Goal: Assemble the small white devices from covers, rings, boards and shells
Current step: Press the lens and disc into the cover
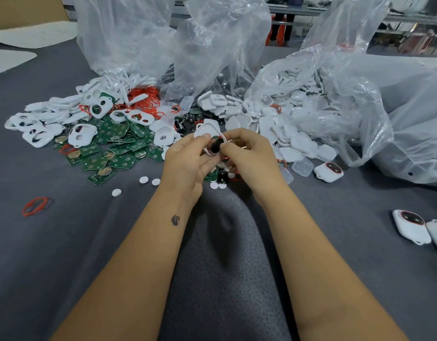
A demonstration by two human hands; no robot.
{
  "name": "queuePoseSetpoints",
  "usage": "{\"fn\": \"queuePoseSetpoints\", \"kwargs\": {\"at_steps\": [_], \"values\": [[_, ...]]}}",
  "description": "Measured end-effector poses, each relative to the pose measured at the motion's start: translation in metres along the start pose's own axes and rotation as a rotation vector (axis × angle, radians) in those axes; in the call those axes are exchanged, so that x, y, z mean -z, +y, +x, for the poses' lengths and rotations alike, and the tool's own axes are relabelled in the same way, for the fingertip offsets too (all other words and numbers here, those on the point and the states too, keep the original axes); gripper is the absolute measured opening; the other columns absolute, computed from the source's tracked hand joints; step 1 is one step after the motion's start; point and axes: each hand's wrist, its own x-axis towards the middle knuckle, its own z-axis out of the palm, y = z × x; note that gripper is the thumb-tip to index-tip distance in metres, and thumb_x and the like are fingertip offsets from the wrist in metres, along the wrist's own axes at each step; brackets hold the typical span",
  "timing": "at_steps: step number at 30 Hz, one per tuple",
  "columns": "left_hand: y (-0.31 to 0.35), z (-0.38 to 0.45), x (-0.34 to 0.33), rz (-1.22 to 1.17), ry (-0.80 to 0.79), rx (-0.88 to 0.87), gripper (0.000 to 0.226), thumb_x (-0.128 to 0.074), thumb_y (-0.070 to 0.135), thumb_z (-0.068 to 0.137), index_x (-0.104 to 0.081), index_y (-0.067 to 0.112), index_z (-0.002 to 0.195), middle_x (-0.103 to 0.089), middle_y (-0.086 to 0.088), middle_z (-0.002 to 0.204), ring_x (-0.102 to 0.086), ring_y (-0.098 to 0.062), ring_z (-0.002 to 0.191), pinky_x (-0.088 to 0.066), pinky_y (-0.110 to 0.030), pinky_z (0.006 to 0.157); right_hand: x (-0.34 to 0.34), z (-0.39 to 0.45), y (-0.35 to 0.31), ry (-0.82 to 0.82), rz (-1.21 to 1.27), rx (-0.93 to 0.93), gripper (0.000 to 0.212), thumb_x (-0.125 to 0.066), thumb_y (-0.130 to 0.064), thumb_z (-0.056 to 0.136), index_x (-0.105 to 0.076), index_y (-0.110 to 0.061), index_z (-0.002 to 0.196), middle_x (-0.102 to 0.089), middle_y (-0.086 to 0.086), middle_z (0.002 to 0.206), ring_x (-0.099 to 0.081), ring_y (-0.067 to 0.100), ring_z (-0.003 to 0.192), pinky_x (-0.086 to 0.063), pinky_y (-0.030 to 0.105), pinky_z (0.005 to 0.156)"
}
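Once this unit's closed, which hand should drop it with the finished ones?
Right, probably. The finished devices lie on the right side of the cloth, nearer the right hand. The left hand sits toward the green boards, and both now hold the part-built device.

Bare forearms, a small dark swan tattoo point(175, 220) on the left wrist.
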Motion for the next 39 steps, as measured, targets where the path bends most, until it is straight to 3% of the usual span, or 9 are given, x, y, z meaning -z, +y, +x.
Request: {"fn": "queuePoseSetpoints", "kwargs": {"at_steps": [8,13,15,19,21,25,30,39], "values": [[0.000,-0.002,-0.001,0.069,-0.042,0.024,0.019,-0.053,-0.001,0.095,-0.065,0.005,0.081,-0.073,-0.008,0.069,-0.072,-0.019,0.063,-0.058,-0.024,0.058,0.001,0.000,0.002,0.049,-0.184,0.187,0.033,-0.063,-0.003,0.082,-0.066,-0.023,0.109,-0.059,0.006,0.090,-0.052,0.017,0.065,-0.044,0.022,0.060],[0.005,0.000,0.004,0.117,-0.061,0.045,0.016,-0.054,-0.002,0.093,-0.065,0.003,0.083,-0.073,-0.008,0.070,-0.073,-0.017,0.066,-0.058,-0.025,0.059,0.002,0.002,0.003,0.071,-0.132,0.164,0.026,-0.065,-0.003,0.085,-0.066,-0.020,0.105,-0.057,-0.001,0.080,-0.052,0.004,0.055,-0.047,0.020,0.050],[0.004,0.001,0.006,0.137,-0.076,0.050,0.015,-0.054,0.000,0.094,-0.065,0.003,0.086,-0.074,-0.010,0.074,-0.073,-0.018,0.068,-0.059,-0.026,0.062,0.002,0.002,0.005,0.112,-0.215,0.256,0.033,-0.067,-0.006,0.082,-0.064,-0.030,0.105,-0.057,-0.004,0.086,-0.051,0.007,0.060,-0.050,0.024,0.060],[0.004,0.001,0.008,0.172,-0.101,0.041,0.015,-0.051,0.001,0.096,-0.066,0.002,0.093,-0.075,-0.012,0.082,-0.074,-0.020,0.075,-0.059,-0.027,0.063,0.003,0.001,0.009,0.082,-0.363,0.417,0.027,-0.069,-0.010,0.080,-0.070,-0.032,0.095,-0.053,-0.008,0.093,-0.051,0.000,0.068,-0.040,0.009,0.067],[0.005,0.003,0.009,0.176,-0.088,0.034,0.014,-0.051,0.001,0.096,-0.065,0.001,0.093,-0.074,-0.012,0.083,-0.073,-0.021,0.075,-0.060,-0.028,0.064,0.003,0.002,0.011,0.058,-0.428,0.449,0.024,-0.068,-0.013,0.081,-0.073,-0.031,0.097,-0.049,-0.012,0.092,-0.050,-0.003,0.074,-0.043,0.015,0.070],[0.006,0.003,0.009,0.217,-0.058,0.034,0.014,-0.053,0.001,0.095,-0.065,0.005,0.090,-0.073,-0.008,0.079,-0.073,-0.019,0.073,-0.061,-0.029,0.069,0.004,0.002,0.012,0.019,-0.541,0.454,0.023,-0.067,-0.017,0.084,-0.073,-0.027,0.104,-0.049,-0.011,0.098,-0.051,0.003,0.082,-0.050,0.032,0.076],[0.008,0.002,0.009,0.232,-0.058,0.040,0.012,-0.055,0.003,0.095,-0.067,0.004,0.092,-0.074,-0.005,0.073,-0.072,-0.015,0.068,-0.058,-0.023,0.060,0.003,0.002,0.010,0.053,-0.389,0.390,0.010,-0.068,-0.010,0.082,-0.069,-0.020,0.085,-0.052,-0.010,0.093,-0.053,0.004,0.077,-0.039,0.007,0.068],[0.009,0.001,0.009,0.262,-0.011,0.034,0.021,-0.060,0.003,0.092,-0.063,-0.003,0.111,-0.073,-0.009,0.075,-0.072,-0.017,0.066,-0.057,-0.024,0.057,0.003,0.003,0.012,0.080,-0.448,0.382,0.005,-0.067,-0.015,0.085,-0.069,-0.019,0.083,-0.050,-0.013,0.092,-0.052,0.001,0.078,-0.038,0.011,0.067]]}}
